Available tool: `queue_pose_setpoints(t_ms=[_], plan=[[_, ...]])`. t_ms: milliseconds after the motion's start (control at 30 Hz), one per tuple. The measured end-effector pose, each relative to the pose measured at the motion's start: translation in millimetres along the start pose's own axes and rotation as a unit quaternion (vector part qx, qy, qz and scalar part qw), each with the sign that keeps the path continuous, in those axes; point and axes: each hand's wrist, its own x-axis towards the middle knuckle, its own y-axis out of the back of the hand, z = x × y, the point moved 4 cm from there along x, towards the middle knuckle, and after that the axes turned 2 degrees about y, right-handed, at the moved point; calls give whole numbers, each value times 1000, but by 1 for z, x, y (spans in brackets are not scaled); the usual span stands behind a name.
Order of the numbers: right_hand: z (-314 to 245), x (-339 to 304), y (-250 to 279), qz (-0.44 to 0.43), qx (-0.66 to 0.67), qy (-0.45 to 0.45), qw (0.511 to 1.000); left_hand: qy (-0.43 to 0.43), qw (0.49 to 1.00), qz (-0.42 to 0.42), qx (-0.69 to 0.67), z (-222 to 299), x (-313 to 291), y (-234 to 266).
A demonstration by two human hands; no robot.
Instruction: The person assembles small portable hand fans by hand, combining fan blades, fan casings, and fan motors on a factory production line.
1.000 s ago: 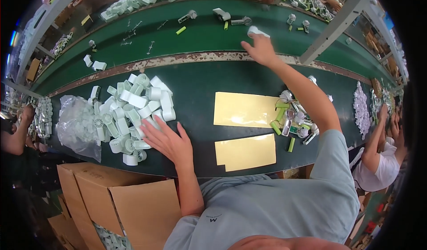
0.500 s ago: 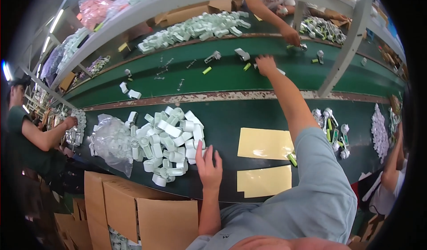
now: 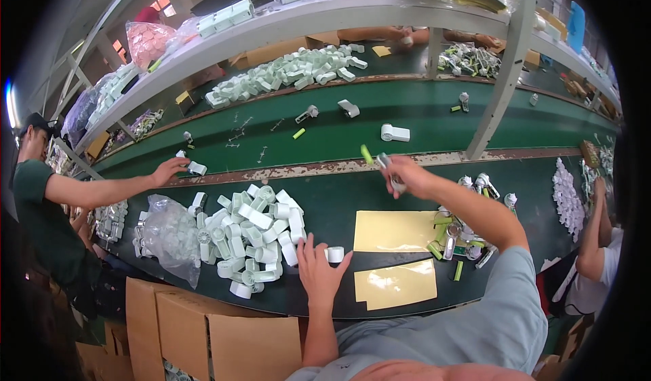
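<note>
My left hand (image 3: 320, 272) rests at the right edge of a heap of pale mint plastic housings (image 3: 254, 218). One short white housing (image 3: 335, 254) sits between its thumb and index finger. My right hand (image 3: 407, 177) is raised over the painted ledge, its fingers closed round a small white-and-metal part (image 3: 384, 161). A lime-green cylinder (image 3: 367, 154) sticks out beyond those fingers, apparently joined to that part. Under my right forearm lies a cluster of similar parts with green cylinders (image 3: 451, 235). Two yellow sheets (image 3: 393, 232) lie on the dark table between my hands.
A green belt (image 3: 434, 113) beyond the ledge carries a white housing (image 3: 395, 133) and scattered parts. A grey post (image 3: 505, 75) supports the overhead shelf. A clear bag (image 3: 169, 232) lies left of the heap; cardboard boxes (image 3: 254, 340) stand below. At left, a co-worker's hand (image 3: 169, 169) reaches toward the belt.
My right hand has drawn back from the belt with the part and green cylinder. A short housing now shows between my left thumb and index finger. The left co-worker's arm has stretched toward the belt.
</note>
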Motion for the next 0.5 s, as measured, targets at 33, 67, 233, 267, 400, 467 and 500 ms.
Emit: queue_pose_setpoints(t_ms=[33,67,233,267,400,467,500], plan=[[9,-21,-6,-21,40,-41,998,5,999,19,-41,2,1,-1],[18,-40,-13,-26,52,-55,997,13,996,59,-67,6,5,2],[27,-116,-49,-75,98,-43,991,222,793,-86,-561,12,15,-30],[23,-126,-55,-70,156,-33,985,272,646,-186,-688,14,14,-48],[25,-143,-72,-52,171,42,983,370,422,-276,-780,52,0,-66],[40,-155,-88,-56,158,51,984,283,378,-339,-814,58,-11,-70],[50,-161,-94,-57,137,27,989,182,283,-392,-856,62,-7,-63]])
